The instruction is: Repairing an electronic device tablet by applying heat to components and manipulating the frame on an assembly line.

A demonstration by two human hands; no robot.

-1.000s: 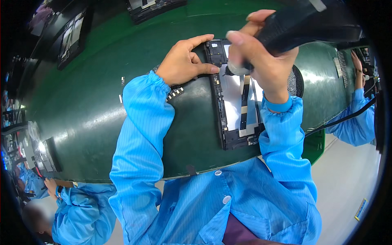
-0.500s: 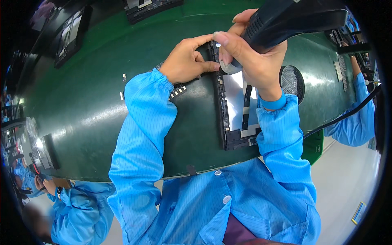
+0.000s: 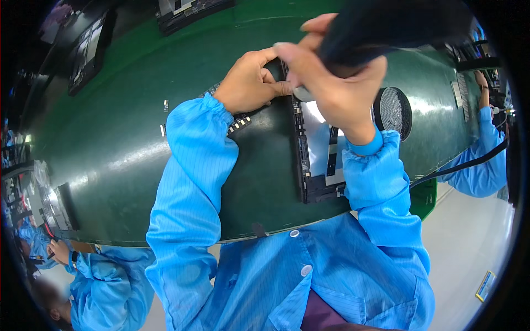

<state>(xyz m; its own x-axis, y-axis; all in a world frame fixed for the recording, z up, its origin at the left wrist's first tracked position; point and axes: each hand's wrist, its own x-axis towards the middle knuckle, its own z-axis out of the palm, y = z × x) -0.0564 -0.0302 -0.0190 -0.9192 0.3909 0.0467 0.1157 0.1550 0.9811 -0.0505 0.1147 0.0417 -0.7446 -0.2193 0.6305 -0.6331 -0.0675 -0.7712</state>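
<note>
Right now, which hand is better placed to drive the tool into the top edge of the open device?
Right. The right hand grips the black tool over the device; the left hand only steadies its top-left corner.

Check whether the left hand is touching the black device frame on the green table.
Touching. In the head view the left hand rests on the top left corner of the frame, fingertips pressed against its edge, with no green table showing between them.
</note>
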